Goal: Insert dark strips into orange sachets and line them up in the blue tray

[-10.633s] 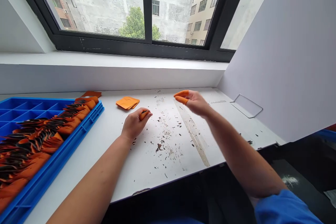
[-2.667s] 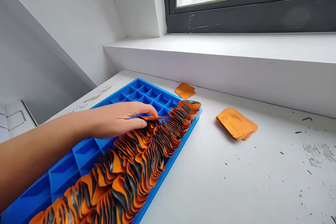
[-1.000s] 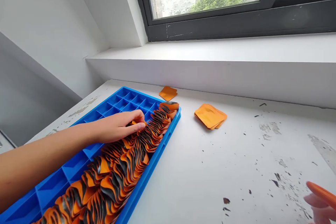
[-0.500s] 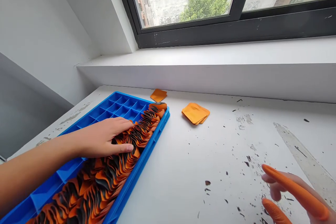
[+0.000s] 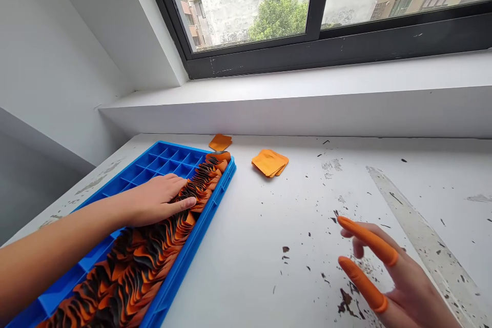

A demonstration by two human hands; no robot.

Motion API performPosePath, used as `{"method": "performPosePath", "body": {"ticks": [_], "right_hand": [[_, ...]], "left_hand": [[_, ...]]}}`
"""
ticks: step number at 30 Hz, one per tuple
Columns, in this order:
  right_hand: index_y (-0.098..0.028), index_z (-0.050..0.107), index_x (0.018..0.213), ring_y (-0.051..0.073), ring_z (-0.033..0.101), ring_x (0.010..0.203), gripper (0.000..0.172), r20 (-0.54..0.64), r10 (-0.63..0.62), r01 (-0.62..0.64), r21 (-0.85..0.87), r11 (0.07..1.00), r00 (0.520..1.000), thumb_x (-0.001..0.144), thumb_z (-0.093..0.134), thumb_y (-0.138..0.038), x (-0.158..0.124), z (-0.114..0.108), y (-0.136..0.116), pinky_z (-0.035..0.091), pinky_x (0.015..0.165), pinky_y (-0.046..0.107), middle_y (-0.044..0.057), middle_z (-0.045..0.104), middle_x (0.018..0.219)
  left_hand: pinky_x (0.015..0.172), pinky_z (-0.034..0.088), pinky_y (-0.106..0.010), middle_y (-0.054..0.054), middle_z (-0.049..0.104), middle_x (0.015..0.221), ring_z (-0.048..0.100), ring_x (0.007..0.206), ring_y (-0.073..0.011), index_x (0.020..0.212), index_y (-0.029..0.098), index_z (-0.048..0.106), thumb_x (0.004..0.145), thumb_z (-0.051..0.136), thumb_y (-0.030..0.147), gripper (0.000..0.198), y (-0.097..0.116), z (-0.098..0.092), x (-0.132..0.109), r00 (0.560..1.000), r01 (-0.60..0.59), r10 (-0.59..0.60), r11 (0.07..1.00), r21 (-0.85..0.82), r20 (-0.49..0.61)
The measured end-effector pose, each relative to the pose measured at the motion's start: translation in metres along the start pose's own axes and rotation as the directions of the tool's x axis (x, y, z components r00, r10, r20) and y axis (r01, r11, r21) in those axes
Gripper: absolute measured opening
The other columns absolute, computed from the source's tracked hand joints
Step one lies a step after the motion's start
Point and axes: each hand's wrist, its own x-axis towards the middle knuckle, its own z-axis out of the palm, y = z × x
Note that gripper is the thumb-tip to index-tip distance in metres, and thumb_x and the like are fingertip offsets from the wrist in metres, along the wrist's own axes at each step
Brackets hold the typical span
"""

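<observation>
My left hand lies with fingers stretched over rows of thin orange-and-black sheets, which stand on edge in a blue divided tray. Its thumb rests along the tops of the sheets; whether the hidden fingers press on them I cannot tell. At the lower right, my right hand hovers above the white table, thumb and index finger apart, nothing between them. Orange finger cots cover that thumb and index finger. Beyond the tray's far right corner is a small stack of orange square pieces.
Another small orange piece lies behind the tray's far corner. Dark flakes and worn patches mark the white table. A white ledge and a dark-framed window run along the back.
My right hand has moved left and further into view, its fingers still apart. The view has turned a little to the right. My left hand stays over the sheets.
</observation>
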Motion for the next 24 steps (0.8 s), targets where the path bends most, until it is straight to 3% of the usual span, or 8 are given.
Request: {"method": "performPosePath", "body": {"ticks": [3, 11, 16, 20, 23, 24], "right_hand": [[-0.029, 0.053, 0.142, 0.021, 0.066, 0.080, 0.043, 0.004, -0.037, 0.037, 0.030, 0.999, 0.999, 0.099, 0.055, -0.031, 0.002, 0.000, -0.002, 0.063, 0.073, 0.038, 0.007, 0.064, 0.097], [-0.029, 0.047, 0.145, 0.020, 0.062, 0.082, 0.044, 0.028, -0.060, 0.057, 0.073, 0.996, 0.998, 0.101, 0.052, -0.028, 0.001, 0.004, -0.001, 0.059, 0.076, 0.041, 0.007, 0.062, 0.102], [-0.028, 0.046, 0.143, 0.018, 0.056, 0.076, 0.042, 0.040, -0.056, 0.052, 0.096, 0.994, 0.998, 0.101, 0.053, -0.029, 0.001, 0.003, 0.000, 0.057, 0.073, 0.041, 0.006, 0.062, 0.103], [-0.026, 0.051, 0.139, 0.018, 0.057, 0.078, 0.036, 0.028, -0.029, 0.025, 0.135, 0.991, 0.999, 0.103, 0.050, -0.033, 0.004, 0.001, -0.002, 0.057, 0.074, 0.041, 0.006, 0.062, 0.103], [-0.025, 0.053, 0.134, 0.018, 0.058, 0.077, 0.032, 0.008, -0.027, 0.025, 0.177, 0.984, 1.000, 0.104, 0.047, -0.035, 0.007, 0.003, -0.003, 0.056, 0.074, 0.041, 0.007, 0.063, 0.104], [-0.025, 0.054, 0.133, 0.018, 0.058, 0.076, 0.032, 0.005, -0.030, 0.028, 0.186, 0.982, 1.000, 0.104, 0.047, -0.035, 0.007, 0.005, -0.003, 0.056, 0.074, 0.041, 0.007, 0.063, 0.104]], "left_hand": [[0.111, 0.036, -0.049, -0.011, 0.065, 0.133, 0.055, 0.127, -0.0338, 0.127, 0.025, 0.067, 0.095, 0.034, 0.070, 0.064, 0.000, -0.003, -0.003, 0.995, 0.033, -0.034, 0.999, 0.013, 0.090], [0.117, 0.033, -0.050, -0.015, 0.052, 0.151, 0.045, 0.142, -0.0339, 0.147, 0.016, 0.050, 0.096, 0.019, 0.070, 0.080, -0.015, 0.003, 0.010, 0.986, 0.168, -0.168, 0.986, 0.017, 0.009], [0.111, 0.037, -0.052, -0.016, 0.059, 0.143, 0.051, 0.136, -0.0362, 0.139, 0.017, 0.054, 0.097, 0.012, 0.068, 0.078, -0.009, -0.015, 0.010, 0.963, 0.268, -0.267, 0.963, 0.023, -0.039], [0.114, 0.030, -0.058, -0.020, 0.056, 0.144, 0.046, 0.136, -0.0377, 0.140, 0.012, 0.047, 0.099, 0.011, 0.069, 0.079, 0.020, -0.046, 0.004, 0.959, 0.230, -0.218, 0.972, 0.049, -0.180], [0.113, 0.032, -0.054, -0.019, 0.055, 0.144, 0.046, 0.135, -0.0383, 0.142, 0.015, 0.045, 0.088, 0.039, 0.077, 0.083, 0.072, -0.068, 0.014, 0.950, 0.159, -0.123, 0.981, 0.109, -0.286], [0.112, 0.036, -0.050, -0.018, 0.056, 0.143, 0.049, 0.133, -0.0366, 0.142, 0.017, 0.047, 0.086, 0.045, 0.076, 0.081, 0.094, -0.072, 0.022, 0.963, 0.076, -0.043, 0.991, 0.114, -0.265]]}}
